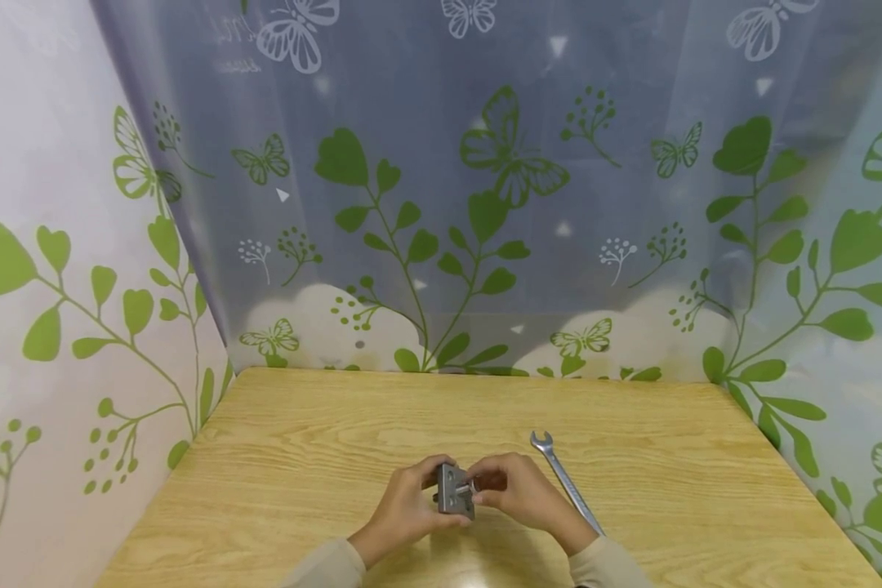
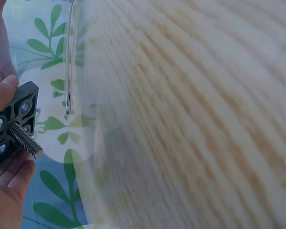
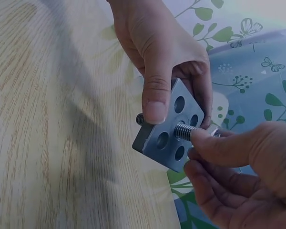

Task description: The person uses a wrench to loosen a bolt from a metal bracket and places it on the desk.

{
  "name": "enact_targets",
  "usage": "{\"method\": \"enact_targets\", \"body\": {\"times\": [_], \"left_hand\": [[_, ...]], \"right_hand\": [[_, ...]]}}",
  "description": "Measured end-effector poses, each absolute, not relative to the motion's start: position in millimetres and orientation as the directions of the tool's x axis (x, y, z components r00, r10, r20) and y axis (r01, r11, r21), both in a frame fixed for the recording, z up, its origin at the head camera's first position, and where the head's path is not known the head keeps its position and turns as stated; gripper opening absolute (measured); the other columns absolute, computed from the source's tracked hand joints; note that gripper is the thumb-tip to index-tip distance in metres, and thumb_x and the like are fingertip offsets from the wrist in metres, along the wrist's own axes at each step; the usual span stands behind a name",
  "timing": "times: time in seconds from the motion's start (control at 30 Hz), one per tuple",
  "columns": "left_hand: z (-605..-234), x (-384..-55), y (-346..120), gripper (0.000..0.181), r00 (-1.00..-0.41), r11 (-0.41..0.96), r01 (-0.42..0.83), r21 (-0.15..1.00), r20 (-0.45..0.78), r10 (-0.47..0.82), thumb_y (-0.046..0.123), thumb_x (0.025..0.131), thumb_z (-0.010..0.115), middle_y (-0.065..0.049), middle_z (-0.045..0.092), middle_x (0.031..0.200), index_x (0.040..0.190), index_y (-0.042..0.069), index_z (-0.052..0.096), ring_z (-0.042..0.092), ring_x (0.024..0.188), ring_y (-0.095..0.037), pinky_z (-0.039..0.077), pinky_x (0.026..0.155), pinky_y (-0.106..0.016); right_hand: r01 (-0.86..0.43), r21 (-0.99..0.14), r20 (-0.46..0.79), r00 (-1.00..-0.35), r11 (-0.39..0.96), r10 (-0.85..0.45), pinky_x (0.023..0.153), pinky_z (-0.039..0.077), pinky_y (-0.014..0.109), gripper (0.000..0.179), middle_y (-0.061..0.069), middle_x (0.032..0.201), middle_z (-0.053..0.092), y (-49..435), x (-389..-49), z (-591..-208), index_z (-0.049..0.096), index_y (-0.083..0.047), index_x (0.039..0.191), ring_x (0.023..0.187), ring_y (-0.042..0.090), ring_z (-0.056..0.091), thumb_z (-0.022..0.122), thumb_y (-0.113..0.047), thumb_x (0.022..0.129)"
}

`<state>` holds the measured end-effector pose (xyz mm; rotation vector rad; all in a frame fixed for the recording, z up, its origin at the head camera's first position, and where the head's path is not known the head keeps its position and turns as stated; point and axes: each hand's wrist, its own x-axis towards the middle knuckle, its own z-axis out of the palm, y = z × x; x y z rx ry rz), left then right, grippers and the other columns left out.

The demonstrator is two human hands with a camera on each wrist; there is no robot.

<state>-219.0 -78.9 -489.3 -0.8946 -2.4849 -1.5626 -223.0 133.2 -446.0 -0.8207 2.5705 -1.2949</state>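
Observation:
My left hand (image 1: 404,502) grips a square grey metal plate (image 3: 168,145) by its edges, thumb along one side and fingers on the opposite one. Several round holes pierce the plate's face. A threaded bolt (image 3: 183,131) runs through the middle and sticks out on both sides. On the plate's back, seen in the left wrist view, the dark surface is recessed and the bolt's long threaded end (image 2: 26,139) juts out. My right hand (image 1: 518,490) pinches the bolt's other end between thumb and fingers. A shiny metal piece (image 3: 215,133) there is mostly hidden by the fingertips.
An open-ended wrench (image 1: 564,480) lies on the wooden table (image 1: 323,433) beside the right forearm, its open jaw pointing away. A curtain (image 1: 426,245) printed with leaves and butterflies closes off the table's back and sides.

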Motion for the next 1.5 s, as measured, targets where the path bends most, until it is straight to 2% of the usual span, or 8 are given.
{"method": "enact_targets", "body": {"times": [0.2,0.47,0.77,0.93,1.07,1.2,1.33,1.5], "left_hand": [[-489.5,-219.3,-78.6,0.064,-0.830,0.306,0.499,0.811,0.346,0.437,0.023,0.069,0.087,-0.010,0.065,0.116,0.122,0.005,0.057,0.066,0.105,-0.024,0.054,0.088,-0.026],[-492.0,-220.8,-78.6,0.062,-0.823,0.315,0.524,0.791,0.375,0.427,0.023,0.068,0.088,-0.009,0.067,0.113,0.119,0.004,0.058,0.066,0.105,-0.024,0.053,0.089,-0.025],[-491.0,-220.3,-80.0,0.062,-0.829,0.317,0.511,0.799,0.361,0.426,0.022,0.068,0.088,-0.009,0.067,0.113,0.120,0.006,0.058,0.066,0.105,-0.024,0.054,0.089,-0.027],[-491.1,-220.0,-80.1,0.066,-0.836,0.324,0.499,0.804,0.348,0.424,0.028,0.068,0.087,-0.010,0.066,0.115,0.122,0.004,0.058,0.067,0.104,-0.024,0.055,0.087,-0.026],[-491.6,-220.4,-79.9,0.066,-0.831,0.317,0.506,0.803,0.355,0.428,0.028,0.068,0.087,-0.010,0.067,0.115,0.122,0.004,0.057,0.067,0.104,-0.024,0.054,0.088,-0.026],[-492.5,-220.3,-80.9,0.065,-0.826,0.314,0.513,0.799,0.360,0.433,0.027,0.069,0.087,-0.010,0.066,0.116,0.122,0.005,0.057,0.066,0.105,-0.025,0.054,0.088,-0.025],[-492.1,-219.9,-81.8,0.065,-0.831,0.320,0.507,0.801,0.354,0.430,0.028,0.068,0.087,-0.011,0.066,0.116,0.122,0.005,0.057,0.066,0.105,-0.024,0.054,0.089,-0.025],[-489.1,-220.1,-82.0,0.065,-0.831,0.327,0.511,0.795,0.361,0.423,0.029,0.068,0.087,-0.010,0.066,0.115,0.120,0.003,0.058,0.066,0.105,-0.025,0.054,0.089,-0.028]], "right_hand": [[-0.401,-0.798,0.107,-0.830,0.451,-0.548,0.074,0.056,0.023,0.025,0.005,0.098,0.069,134.5,-222.7,-446.5,0.071,-0.006,0.108,0.084,0.013,0.064,0.071,-0.001,0.084],[-0.367,-0.807,0.030,-0.809,0.464,-0.587,0.071,0.057,0.028,0.051,0.009,0.098,0.068,135.1,-221.1,-447.2,0.059,0.002,0.123,0.081,0.018,0.066,0.077,-0.022,0.081],[-0.350,-0.780,0.034,-0.852,0.519,-0.523,0.062,0.055,0.026,0.040,0.006,0.086,0.069,135.8,-220.7,-448.5,0.068,0.002,0.105,0.073,0.016,0.064,0.065,-0.036,0.091],[-0.299,-0.803,0.035,-0.887,0.516,-0.460,0.054,0.053,0.025,0.049,0.005,0.067,0.067,131.4,-219.9,-446.3,0.071,0.003,0.086,0.060,0.024,0.064,0.052,-0.041,0.098],[-0.298,-0.800,0.048,-0.897,0.521,-0.440,0.050,0.050,0.025,0.048,0.002,0.061,0.063,128.5,-219.4,-446.3,0.070,0.002,0.080,0.056,0.026,0.062,0.054,-0.040,0.097],[-0.325,-0.795,0.065,-0.885,0.512,-0.461,0.051,0.050,0.024,0.035,0.001,0.069,0.065,128.2,-219.7,-446.2,0.070,-0.001,0.087,0.060,0.021,0.062,0.062,-0.034,0.094],[-0.383,-0.782,0.104,-0.858,0.491,-0.504,0.060,0.053,0.022,0.020,0.002,0.088,0.068,129.8,-220.6,-445.8,0.068,-0.005,0.102,0.070,0.013,0.063,0.068,-0.022,0.090],[-0.417,-0.780,0.131,-0.838,0.467,-0.530,0.069,0.055,0.022,0.021,0.006,0.104,0.068,131.5,-221.2,-443.7,0.067,-0.006,0.107,0.081,0.014,0.066,0.070,-0.007,0.087]]}}
